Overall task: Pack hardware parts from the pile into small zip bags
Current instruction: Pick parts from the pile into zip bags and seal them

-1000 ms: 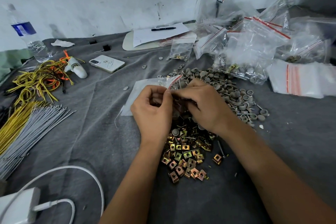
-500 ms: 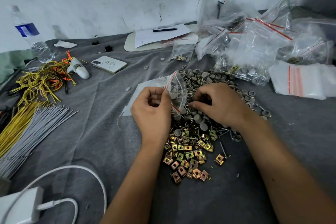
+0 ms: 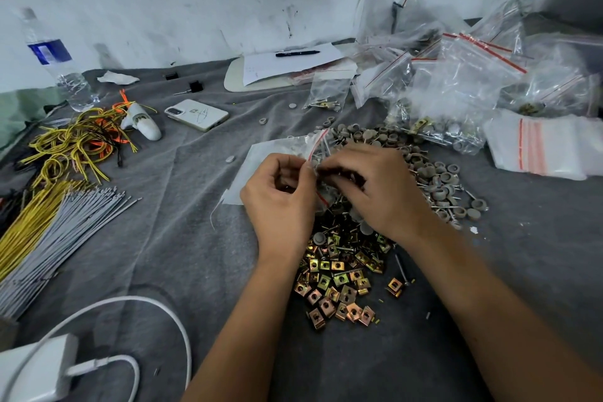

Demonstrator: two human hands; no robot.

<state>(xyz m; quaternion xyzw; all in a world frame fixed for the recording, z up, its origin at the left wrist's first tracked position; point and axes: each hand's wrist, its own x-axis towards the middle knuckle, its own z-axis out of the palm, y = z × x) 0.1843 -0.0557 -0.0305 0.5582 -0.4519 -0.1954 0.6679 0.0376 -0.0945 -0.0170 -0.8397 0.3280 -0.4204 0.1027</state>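
Observation:
A small clear zip bag (image 3: 315,148) with a red seal strip is held up over the pile, its mouth between both hands. My left hand (image 3: 280,202) pinches its left edge. My right hand (image 3: 378,189) has its fingertips at the bag's mouth, holding small parts I cannot make out. Under the hands lies a pile of brass-coloured square clip nuts (image 3: 339,281). Behind and to the right spreads a heap of grey round caps and screws (image 3: 437,179). A flat stack of empty bags (image 3: 251,170) lies under the left hand.
Filled and empty zip bags (image 3: 456,91) crowd the back right, white ones (image 3: 538,150) at the far right. A phone (image 3: 195,114), water bottle (image 3: 55,62), yellow wires (image 3: 71,147), grey rods (image 3: 58,232), a charger with cable (image 3: 42,369), and a clipboard with pen (image 3: 287,65) lie around.
My right hand left the pile and came back to the bag's mouth, meeting my left hand. The bag stayed held up in my left hand.

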